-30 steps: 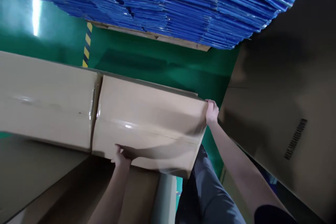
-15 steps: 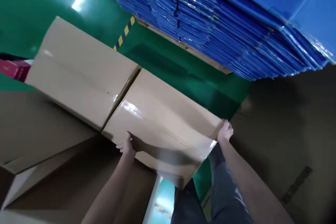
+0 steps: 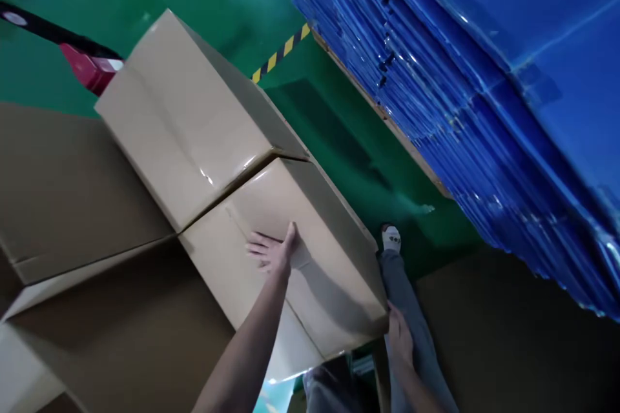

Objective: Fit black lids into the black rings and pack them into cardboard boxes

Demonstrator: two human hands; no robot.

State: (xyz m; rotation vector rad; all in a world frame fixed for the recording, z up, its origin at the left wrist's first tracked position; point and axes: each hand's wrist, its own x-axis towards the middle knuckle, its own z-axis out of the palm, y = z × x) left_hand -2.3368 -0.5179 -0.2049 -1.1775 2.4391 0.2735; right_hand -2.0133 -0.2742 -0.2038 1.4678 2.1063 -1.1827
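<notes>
resting flat on the taped top of a plain tan cardboard box, the left hand lies open with fingers spread toward 9 o'clock. the box is a sealed rectangular carton with clear glossy tape along its centre seam; what is inside cannot be seen. it sits at the centre of the view, atop larger brown cardboard cartons that fill the 8 o'clock side. a second tan cardboard box of the same kind lies touching it toward 11 o'clock, also closed.

the right hand is at the box's lower corner toward 5 o'clock, fingers pressed against the edge there; whether they curl under it cannot be told. so the box lies between the two hands, the left on its top face, the right at its near corner.

toward 1 to 3 o'clock a tall stack of folded blue plastic sheets stands on a wooden pallet. the glossy green floor shows between, with a yellow and black striped line at 12 o'clock. a red object pokes out at 10 o'clock. the person's grey trouser leg and light shoe show beside the box.
</notes>
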